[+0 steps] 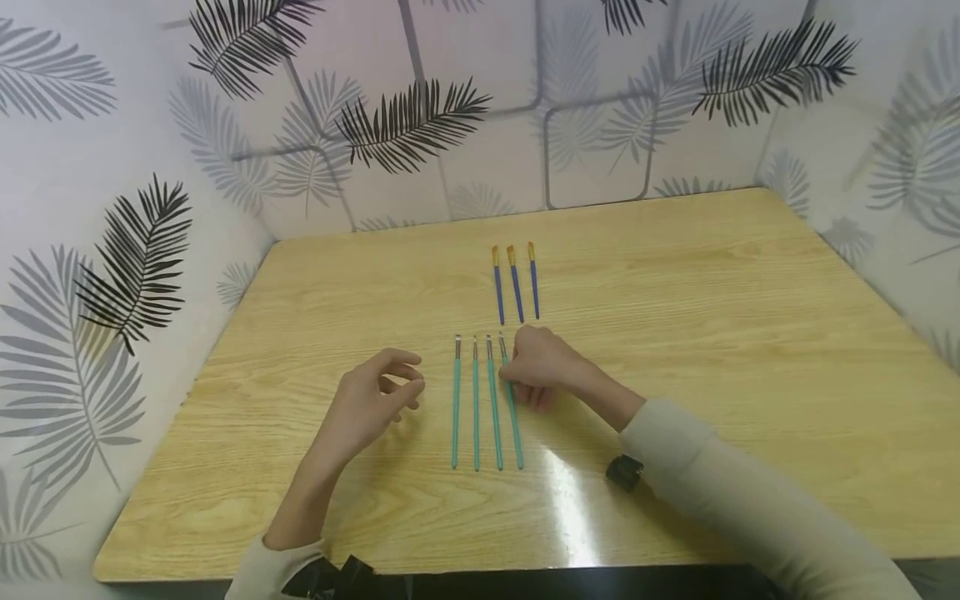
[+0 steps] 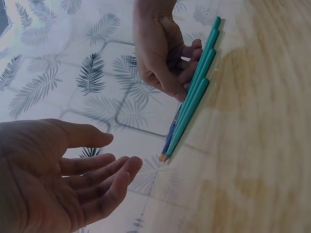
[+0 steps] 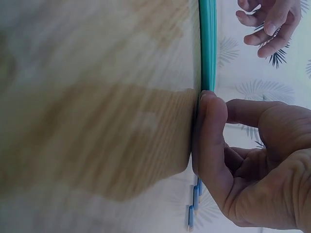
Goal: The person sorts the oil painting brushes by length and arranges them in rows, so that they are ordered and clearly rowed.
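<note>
Several teal-handled paintbrushes (image 1: 456,408) lie side by side on the wooden table, bristle ends pointing away from me. My right hand (image 1: 540,362) is at the upper part of the rightmost teal paintbrush (image 1: 516,425), its thumb and index finger pinching the handle. In the right wrist view the fingertips (image 3: 209,104) meet the teal handles (image 3: 208,43) low against the tabletop. Left of the row, my left hand (image 1: 378,396) hovers with loosely bent fingers and holds nothing; the left wrist view shows its palm (image 2: 63,179).
Three blue paintbrushes (image 1: 516,287) with golden bristles lie beyond the teal row. The light wooden table (image 1: 675,275) reaches back to a wall (image 1: 495,158) covered in a leaf pattern. Glare shows near the front edge.
</note>
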The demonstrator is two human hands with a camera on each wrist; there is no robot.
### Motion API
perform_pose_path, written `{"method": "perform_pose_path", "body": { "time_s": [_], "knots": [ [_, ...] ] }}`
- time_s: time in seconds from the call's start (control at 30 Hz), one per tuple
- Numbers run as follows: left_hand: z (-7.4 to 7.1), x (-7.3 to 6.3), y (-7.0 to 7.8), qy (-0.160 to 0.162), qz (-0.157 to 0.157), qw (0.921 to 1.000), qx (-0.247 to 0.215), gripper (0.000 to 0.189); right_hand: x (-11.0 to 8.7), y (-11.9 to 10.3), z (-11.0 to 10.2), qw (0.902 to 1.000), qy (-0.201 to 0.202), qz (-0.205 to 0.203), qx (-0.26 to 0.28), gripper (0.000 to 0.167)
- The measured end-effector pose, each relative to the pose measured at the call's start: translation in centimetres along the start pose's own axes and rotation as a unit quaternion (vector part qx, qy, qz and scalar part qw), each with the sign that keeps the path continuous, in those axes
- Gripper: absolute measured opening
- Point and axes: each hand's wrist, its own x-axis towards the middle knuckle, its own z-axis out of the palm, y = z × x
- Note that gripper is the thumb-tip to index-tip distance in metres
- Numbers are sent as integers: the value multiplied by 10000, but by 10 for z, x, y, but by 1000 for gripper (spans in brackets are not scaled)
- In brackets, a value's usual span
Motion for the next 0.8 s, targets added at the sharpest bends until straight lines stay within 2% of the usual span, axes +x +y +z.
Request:
{"method": "perform_pose_path", "body": {
  "time_s": [0.4, 0.67, 0.8],
  "knots": [
    [-1, 0, 2, 11, 13, 10000, 30, 36, -2, -2, 3, 9999, 25, 106, -30, 32],
    [-2, 0, 4, 33, 1, 10000, 67, 36, -5, -3, 1, 10000, 16, 7, 72, 32],
    [-4, 1, 7, 78, 64, 9997, 234, 34, -6, 3, -3, 9998, 51, -160, -103, 38]
  ]
}}
